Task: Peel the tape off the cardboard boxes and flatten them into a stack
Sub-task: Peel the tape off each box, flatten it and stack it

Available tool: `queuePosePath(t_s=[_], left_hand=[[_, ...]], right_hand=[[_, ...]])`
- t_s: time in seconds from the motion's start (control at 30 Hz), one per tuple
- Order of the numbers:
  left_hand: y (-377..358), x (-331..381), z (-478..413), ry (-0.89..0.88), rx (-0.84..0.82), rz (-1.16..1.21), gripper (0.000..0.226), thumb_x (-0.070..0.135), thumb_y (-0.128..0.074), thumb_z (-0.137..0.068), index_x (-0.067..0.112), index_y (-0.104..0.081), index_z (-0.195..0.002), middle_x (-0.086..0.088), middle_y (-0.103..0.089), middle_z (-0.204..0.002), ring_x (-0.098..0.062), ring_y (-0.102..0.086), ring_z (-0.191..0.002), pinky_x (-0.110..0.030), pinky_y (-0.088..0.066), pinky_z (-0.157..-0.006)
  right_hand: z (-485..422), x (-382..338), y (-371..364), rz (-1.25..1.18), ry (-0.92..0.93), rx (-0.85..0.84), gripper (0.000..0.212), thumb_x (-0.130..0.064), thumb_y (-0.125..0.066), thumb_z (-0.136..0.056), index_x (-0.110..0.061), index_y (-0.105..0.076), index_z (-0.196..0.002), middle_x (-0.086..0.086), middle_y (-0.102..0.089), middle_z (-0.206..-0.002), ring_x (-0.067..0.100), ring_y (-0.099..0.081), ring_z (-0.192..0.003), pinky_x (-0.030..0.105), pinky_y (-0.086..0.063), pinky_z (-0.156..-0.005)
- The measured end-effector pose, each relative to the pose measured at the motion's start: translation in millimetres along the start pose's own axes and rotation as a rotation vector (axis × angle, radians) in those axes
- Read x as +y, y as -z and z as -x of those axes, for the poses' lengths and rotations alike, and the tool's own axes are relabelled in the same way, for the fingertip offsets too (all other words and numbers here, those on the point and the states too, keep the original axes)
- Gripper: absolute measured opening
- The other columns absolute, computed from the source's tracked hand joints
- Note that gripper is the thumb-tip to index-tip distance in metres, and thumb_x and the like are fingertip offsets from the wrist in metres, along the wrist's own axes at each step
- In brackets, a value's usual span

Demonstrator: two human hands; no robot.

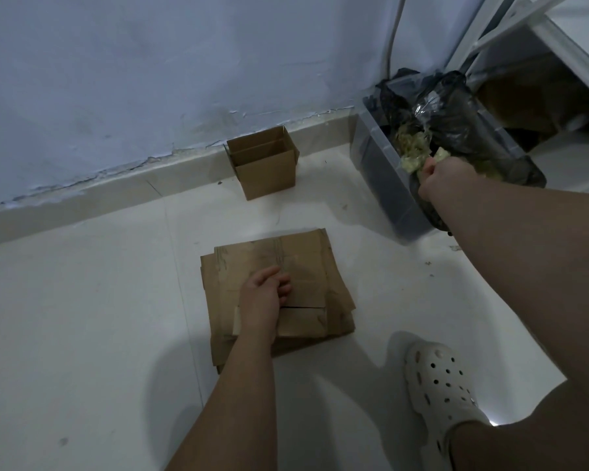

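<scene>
My right hand (439,178) grips a tape wad (411,157) over the bin (380,171); my left hand (264,295) rests loosely curled on the flattened stack (306,263). Next, I reckon: drop it, then fetch the upright box (266,175) by the wall (116,79).

Single wide-angle head cam, looking fwd & down, close over floor (82,317) by wall (116,62)

you've got a pale wall (150,62) with paint peeling above the skirting (99,198), white tiled floor (82,317), white shelf frame (524,22) top right, cable (393,35) down the wall. dim light.
</scene>
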State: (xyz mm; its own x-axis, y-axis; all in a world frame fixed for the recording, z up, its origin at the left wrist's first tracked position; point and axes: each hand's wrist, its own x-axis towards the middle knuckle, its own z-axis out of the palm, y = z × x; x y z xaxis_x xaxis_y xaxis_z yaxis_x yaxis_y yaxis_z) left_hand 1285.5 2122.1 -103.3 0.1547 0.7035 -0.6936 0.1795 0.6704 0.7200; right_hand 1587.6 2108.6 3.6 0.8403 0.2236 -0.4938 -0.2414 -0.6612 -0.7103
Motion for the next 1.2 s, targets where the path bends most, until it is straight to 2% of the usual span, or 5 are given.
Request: queuePosePath(t_s=[0.2, 0.37, 0.63, 0.83, 1.2], left_hand=[[-0.6, 0.0, -0.2, 0.004, 0.011, 0.014, 0.022, 0.010, -0.051, -0.092, 0.018, -0.064, -0.108, 0.001, -0.072, -0.090, -0.010, -0.067, -0.078, -0.018, -0.050, -0.060], [-1.5, -0.3, 0.2, 0.002, 0.012, 0.032, 0.022, 0.009, -0.049, -0.092, 0.018, -0.064, -0.106, -0.001, -0.072, -0.090, -0.009, -0.066, -0.075, -0.019, -0.050, -0.058], [-0.4, -1.2, -0.1, -0.017, 0.012, -0.012, 0.022, 0.007, -0.050, -0.092, 0.018, -0.063, -0.107, 0.000, -0.072, -0.089, -0.009, -0.067, -0.077, -0.018, -0.051, -0.062], [-6.8, 1.9, 21.5, -0.380, 0.443, -0.392, 0.025, 0.006, -0.048, -0.094, 0.014, -0.063, -0.112, 0.002, -0.060, -0.105, -0.015, -0.058, -0.098, -0.023, -0.044, -0.083], [17.0, -2.5, 35.1, 0.101, 0.403, -0.371, 0.053, 0.052, -0.035, -0.097, 0.012, -0.052, -0.127, -0.009, -0.058, -0.124, -0.025, -0.053, -0.109, -0.037, -0.041, -0.093]], right_hand=[[4.4, 18.4, -12.6, 0.182, -0.001, 0.211, 0.040, -0.019, -0.030, -0.103, 0.002, -0.040, -0.137, 0.024, -0.047, -0.134, 0.034, -0.043, -0.128, 0.040, -0.038, -0.106], [9.8, 20.0, -10.3, -0.678, -0.128, 0.192, 0.037, -0.032, -0.051, -0.098, -0.015, -0.048, -0.066, -0.005, -0.048, -0.057, 0.006, -0.044, -0.049, 0.011, -0.033, -0.041], [5.4, 25.2, -27.1, -0.049, 0.053, 0.138, 0.017, -0.026, -0.044, -0.098, -0.019, -0.059, -0.095, 0.006, -0.070, -0.093, 0.012, -0.062, -0.075, 0.018, -0.048, -0.059], [76.7, 107.9, -89.3, 0.225, 0.030, -0.531, 0.048, -0.007, -0.052, -0.089, -0.017, -0.043, -0.135, 0.006, -0.060, -0.105, 0.020, -0.060, -0.087, 0.032, -0.052, -0.073], [163.1, 202.7, -101.5, -0.405, -0.379, -0.252, 0.026, -0.018, -0.047, -0.089, -0.016, -0.070, -0.101, 0.008, -0.067, -0.104, 0.029, -0.061, -0.100, 0.043, -0.051, -0.091]])
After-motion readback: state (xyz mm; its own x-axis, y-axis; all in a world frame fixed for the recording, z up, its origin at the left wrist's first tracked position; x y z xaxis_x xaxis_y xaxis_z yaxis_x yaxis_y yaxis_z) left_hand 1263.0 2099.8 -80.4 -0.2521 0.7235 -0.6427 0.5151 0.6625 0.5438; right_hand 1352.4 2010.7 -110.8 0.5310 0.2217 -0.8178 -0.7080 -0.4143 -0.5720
